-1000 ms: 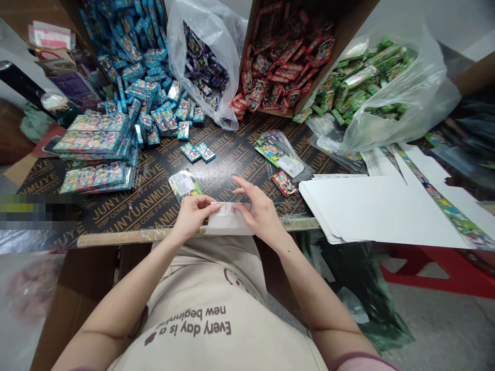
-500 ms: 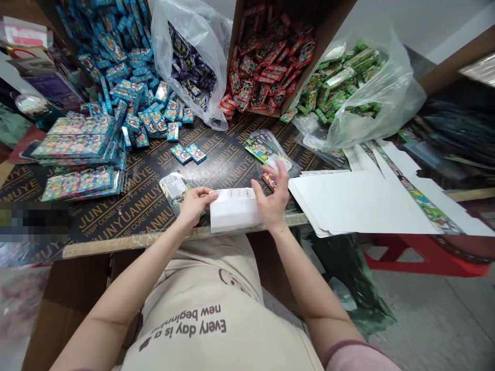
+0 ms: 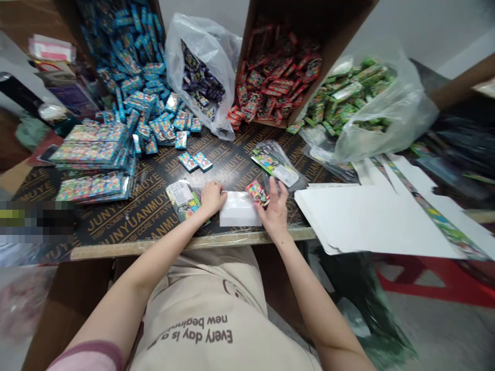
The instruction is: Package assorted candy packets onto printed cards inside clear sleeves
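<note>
The right hand (image 3: 275,211) pinches a small red printed pack (image 3: 257,193) between thumb and fingers — just over the corner of a white card packet (image 3: 240,209). This packet lies flat on the black plywood board (image 3: 116,226), between both hands; the left hand (image 3: 212,200), fingers curled together, touches its left edge.

The right hand (image 3: 275,208) holds a small red printed packet (image 3: 257,194) at its fingertips, just above a white card (image 3: 238,209) on the plywood desk (image 3: 127,219). The left hand (image 3: 212,200) rests just left of the card, beside a plastic-wrapped printed packet (image 3: 181,200). White cardboard sheets (image 3: 367,219) lie right of the right hand.
</note>
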The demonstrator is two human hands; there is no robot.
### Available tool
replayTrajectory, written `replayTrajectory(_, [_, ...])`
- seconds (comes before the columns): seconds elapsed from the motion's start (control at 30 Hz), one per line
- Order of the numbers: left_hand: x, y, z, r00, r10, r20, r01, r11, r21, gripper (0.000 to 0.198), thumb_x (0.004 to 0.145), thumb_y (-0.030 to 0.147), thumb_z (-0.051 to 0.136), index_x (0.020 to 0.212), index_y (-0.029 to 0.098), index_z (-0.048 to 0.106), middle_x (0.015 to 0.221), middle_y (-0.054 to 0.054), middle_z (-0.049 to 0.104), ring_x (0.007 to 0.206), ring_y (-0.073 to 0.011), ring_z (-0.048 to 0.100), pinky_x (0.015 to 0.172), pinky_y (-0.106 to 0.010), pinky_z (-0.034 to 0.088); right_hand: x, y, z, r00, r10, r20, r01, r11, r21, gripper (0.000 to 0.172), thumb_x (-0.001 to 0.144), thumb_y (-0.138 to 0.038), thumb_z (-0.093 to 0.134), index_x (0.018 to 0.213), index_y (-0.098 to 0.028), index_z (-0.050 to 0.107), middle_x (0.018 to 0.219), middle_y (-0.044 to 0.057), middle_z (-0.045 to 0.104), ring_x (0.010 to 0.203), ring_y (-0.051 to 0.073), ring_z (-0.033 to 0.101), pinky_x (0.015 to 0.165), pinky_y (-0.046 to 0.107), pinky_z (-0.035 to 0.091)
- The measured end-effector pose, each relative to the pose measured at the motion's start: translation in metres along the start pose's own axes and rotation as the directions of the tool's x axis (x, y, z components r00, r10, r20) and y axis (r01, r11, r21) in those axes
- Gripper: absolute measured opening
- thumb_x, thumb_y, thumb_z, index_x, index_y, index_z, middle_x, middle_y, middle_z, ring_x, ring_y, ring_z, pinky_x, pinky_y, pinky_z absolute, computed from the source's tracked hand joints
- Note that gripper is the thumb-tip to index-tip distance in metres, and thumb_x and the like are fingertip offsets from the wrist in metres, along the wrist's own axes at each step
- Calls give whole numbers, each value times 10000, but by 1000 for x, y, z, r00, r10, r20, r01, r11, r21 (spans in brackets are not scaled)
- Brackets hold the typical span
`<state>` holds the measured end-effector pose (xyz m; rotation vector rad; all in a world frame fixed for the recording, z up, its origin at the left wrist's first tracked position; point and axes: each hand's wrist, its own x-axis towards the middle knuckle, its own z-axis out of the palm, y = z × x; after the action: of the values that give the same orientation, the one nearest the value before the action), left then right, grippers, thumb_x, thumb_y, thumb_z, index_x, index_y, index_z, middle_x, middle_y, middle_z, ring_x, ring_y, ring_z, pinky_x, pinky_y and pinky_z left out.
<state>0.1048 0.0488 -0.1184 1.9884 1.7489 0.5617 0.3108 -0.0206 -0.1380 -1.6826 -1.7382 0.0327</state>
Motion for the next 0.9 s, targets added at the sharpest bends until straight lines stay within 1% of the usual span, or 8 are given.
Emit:
replayTrajectory(0.07, [-2,-13,-16,999,28,-36,-26,999,46,265,753,266,651,1003,185,689,1085,-107,638,1089,-263,554,944,-373,432,-4,-8,8,995,-41,86,41,999,-5,780,841,-270,554,1520,-304,172,1543,163,126,1298,341,455,964,495,496])
replayTrajectory(0.17, [-3,-52,-54,975,-13,-224,53,983,174,453,770,316,668,1203,199,609,1273,-132,568,1218,-296,483,1016,-436,387,-3,-9,10,998,-63,1,63,997,33,821,834,-391,602,1523,-269,173,1563,175,126,1374,375,358,983,539,473])
replayTrajectory(0.23, [-4,-81,-78,951,-121,-285,186,959,215,447,781,341,662,1198,189,619,1280,-155,569,1220,-332,483,1010,-483,388,3,-14,3,993,-52,-105,63,992,110,847,823,-446,622,1520,-254,181,1528,181,260,1339,356,410,996,548,457])
replayTrajectory(0.37, [-5,-109,-102,965,-220,-146,230,971,60,268,751,321,695,977,178,711,1014,-106,685,991,-269,618,910,-402,479,25,-55,-18,989,57,-140,0,926,378,821,831,-384,635,1510,-264,190,1185,119,644,948,238,644,891,485,517])
replayTrajectory(0.47, [-7,-93,-107,975,-95,-201,82,994,-69,231,732,209,683,958,186,725,978,-68,685,948,-220,630,905,-358,490,45,-96,-28,997,51,-55,-11,822,570,821,816,-343,660,1501,-272,212,986,61,712,837,205,647,841,442,530])
replayTrajectory(0.57, [-18,-60,-116,972,54,-230,-102,974,-203,204,758,166,645,934,198,742,935,-54,679,901,-190,638,838,-321,508,63,-126,-31,998,-16,55,-28,696,717,839,783,-364,706,1485,-293,251,981,44,714,768,180,649,770,386,546])
replayTrajectory(0.73, [-45,-21,-131,940,241,-243,-313,893,-325,99,731,133,674,801,191,712,810,-30,697,779,-166,652,696,-271,510,81,-151,-31,975,-110,191,-100,553,827,888,712,-413,784,1454,-299,310,852,-3,706,658,158,631,679,344,549])
replayTrajectory(0.9, [-62,-13,-134,879,357,-315,-448,846,-290,75,734,108,633,713,180,640,813,-47,695,788,-167,659,734,-280,513,82,-164,-29,960,-148,238,-130,517,846,871,702,-426,791,1436,-300,338,818,-20,695,602,136,615,685,342,555])
